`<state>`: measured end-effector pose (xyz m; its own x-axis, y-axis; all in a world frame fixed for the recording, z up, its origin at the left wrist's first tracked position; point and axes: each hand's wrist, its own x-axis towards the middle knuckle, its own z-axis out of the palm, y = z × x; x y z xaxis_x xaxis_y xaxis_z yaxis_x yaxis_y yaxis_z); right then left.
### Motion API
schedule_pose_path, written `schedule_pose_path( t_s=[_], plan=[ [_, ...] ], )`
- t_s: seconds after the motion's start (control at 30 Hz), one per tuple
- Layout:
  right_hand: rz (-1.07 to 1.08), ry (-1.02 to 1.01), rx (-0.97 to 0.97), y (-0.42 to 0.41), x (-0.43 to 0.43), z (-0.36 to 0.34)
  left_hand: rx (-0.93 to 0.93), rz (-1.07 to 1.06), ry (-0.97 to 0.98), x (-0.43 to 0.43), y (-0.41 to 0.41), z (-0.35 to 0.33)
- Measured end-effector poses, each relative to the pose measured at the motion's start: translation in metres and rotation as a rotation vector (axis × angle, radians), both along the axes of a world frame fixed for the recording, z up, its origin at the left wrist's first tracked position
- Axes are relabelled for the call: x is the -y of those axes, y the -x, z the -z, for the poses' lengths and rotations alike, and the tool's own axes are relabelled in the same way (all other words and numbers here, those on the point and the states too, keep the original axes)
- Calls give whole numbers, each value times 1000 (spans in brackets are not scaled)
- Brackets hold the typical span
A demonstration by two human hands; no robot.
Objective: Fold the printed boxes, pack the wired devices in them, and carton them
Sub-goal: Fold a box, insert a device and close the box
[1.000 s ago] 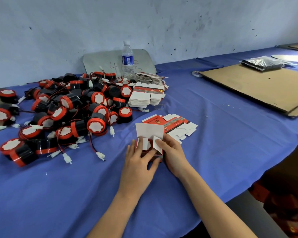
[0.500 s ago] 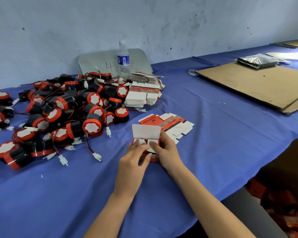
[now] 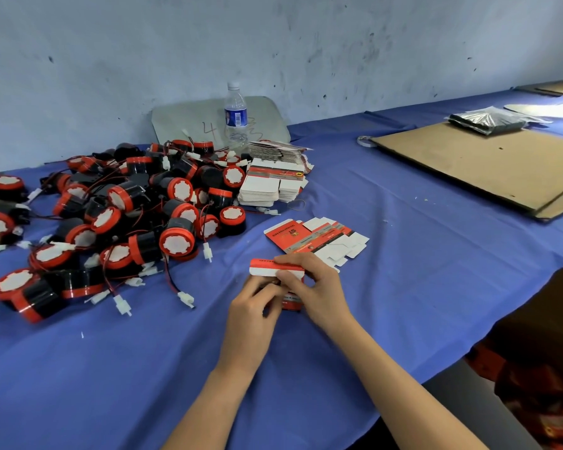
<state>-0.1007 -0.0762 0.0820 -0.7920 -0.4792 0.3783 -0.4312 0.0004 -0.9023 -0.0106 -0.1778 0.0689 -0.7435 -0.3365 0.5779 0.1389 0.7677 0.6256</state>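
While the left grip (image 3: 252, 308) holds the small red-and-white printed cardboard box (image 3: 264, 267), the right grip (image 3: 317, 287), pinching its lid flap, should tuck squarely.

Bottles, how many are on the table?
1. The water bottle stands upright at the back of the blue table, in front of the grey board, behind the pile of wired devices. No other shows, though the pile could hide one.
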Motion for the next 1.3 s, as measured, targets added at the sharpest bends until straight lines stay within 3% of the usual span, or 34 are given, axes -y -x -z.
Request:
schedule_pose_path(
  t_s=[0.23,0.33,0.47,0.7,0.93,1.1,1.3],
  plan=[
    [32,-55,-104,-1,-8,10,-136,-251,-294,5,-1,4],
    [9,-68,-88,-2,-11,9,-132,-208,-403,7,-1,4],
    [16,-93,-92,-4,-10,8,-82,-149,-392,8,-3,2],
    [-18,-283,-304,-5,-11,16,-68,-152,-514,14,-2,1],
    [-1,-267,-365,0,-13,19,-59,-111,-457,22,-3,1],
    [87,-228,-526,-2,-11,22,-53,-88,-353,26,0,3],
    [104,-338,-626,-2,-11,21,-20,-29,-186,28,-1,5]
  ],
)
